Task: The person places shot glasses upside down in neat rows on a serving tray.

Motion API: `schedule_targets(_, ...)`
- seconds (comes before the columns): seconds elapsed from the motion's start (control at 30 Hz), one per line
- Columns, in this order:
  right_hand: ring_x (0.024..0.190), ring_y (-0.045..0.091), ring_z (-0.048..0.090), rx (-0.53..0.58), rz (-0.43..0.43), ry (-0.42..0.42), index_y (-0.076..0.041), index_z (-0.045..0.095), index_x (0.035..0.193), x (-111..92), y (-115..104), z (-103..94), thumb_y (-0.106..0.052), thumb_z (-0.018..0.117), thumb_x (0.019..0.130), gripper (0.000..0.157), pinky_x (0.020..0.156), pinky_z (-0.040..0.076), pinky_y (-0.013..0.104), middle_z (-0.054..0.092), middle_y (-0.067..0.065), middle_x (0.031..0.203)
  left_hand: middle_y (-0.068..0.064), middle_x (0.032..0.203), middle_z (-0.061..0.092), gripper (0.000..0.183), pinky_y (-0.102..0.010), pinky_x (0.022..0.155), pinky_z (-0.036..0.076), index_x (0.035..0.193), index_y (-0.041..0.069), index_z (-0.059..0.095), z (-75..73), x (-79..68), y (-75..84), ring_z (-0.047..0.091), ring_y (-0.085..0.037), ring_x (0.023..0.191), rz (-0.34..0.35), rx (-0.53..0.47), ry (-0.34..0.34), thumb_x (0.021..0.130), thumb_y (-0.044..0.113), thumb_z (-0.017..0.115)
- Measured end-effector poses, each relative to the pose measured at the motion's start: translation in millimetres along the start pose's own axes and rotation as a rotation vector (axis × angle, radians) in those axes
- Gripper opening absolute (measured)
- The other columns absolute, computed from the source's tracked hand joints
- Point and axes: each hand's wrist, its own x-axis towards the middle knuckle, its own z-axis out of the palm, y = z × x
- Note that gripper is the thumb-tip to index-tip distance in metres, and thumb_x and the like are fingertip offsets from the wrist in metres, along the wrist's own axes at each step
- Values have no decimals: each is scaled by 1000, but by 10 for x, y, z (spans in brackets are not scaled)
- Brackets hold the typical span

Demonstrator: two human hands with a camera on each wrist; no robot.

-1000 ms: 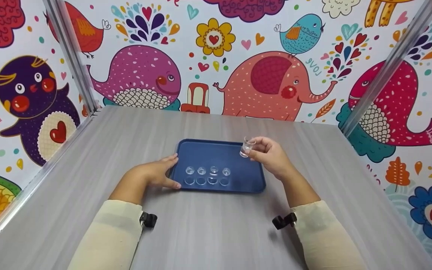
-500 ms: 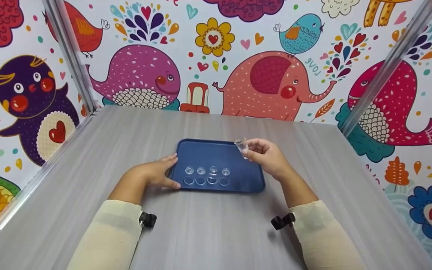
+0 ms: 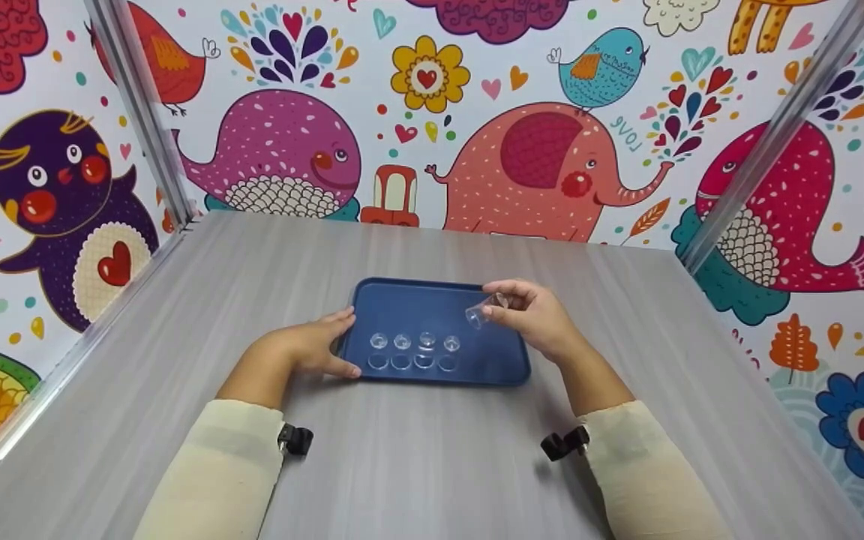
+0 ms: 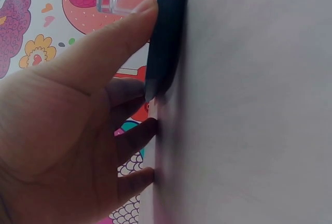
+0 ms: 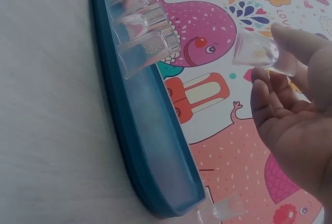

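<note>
Your right hand [image 3: 541,319] has a pinch grip on a small clear glass [image 3: 478,313], fingertips [image 5: 282,40] closed round it, holding it tipped over on its side in the air above the far right part of the blue tray [image 3: 402,304]. Your left hand [image 3: 304,349] isn't gripping anything: fingers pretty much straight, thumb [image 4: 111,42] pressed flat against the tray's left rim. On the tray there's a row of four clear glasses [image 3: 415,351], standing close together near the front edge. Can't tell if there's anything in them. The tray sits on the grey desk [image 3: 417,457]. From the right wrist view another clear piece [image 5: 225,209] pokes in at the bottom, cut off, hard to make out.
</note>
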Motion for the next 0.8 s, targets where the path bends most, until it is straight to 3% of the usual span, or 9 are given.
schedule_targets(0.2,91,17,73,50,16,-17,-6,74,131,5,-7,2,-7,83,92,40,81,65,23,77,7,106,-10,183,11,111,-61,136,16,171,5,22,-3,-6,6,12,-40,169,1,1,-1,90,49,84)
schedule_targets(0.53,113,25,77,-8,126,-111,-15,73,135,1,33,25,-2,81,92,46,93,66,29,73,21,136,-11,183,10,111,-60,137,16,171,4,21,-4,-12,20,12,-40,169,4,-2,-5,91,48,84)
schedule_targets(0.8,105,22,75,-173,142,-192,-18,74,134,10,87,80,-2,83,89,48,88,66,29,77,9,128,-7,183,10,111,-62,136,17,172,8,21,9,-3,10,14,-41,168,-17,2,0,91,50,84)
